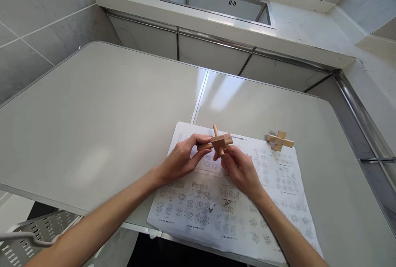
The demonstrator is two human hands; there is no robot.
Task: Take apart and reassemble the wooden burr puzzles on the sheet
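Only the printed sheet [287, 201] at the table's [93, 114] near edge carries clear writing. Its heading [239, 138], along the edge toward the table's far side, is in small Chinese characters; its start is covered, and it appears to end in a bracketed "(二)", the rest being too small to read. Below come captions [195, 226] in the same script, set under the drawings [196, 207] down to the table's near edge, all too fine to make out. Dark marks on the wooden piece [219, 143] above the sheet cannot be told as letters or numbers.
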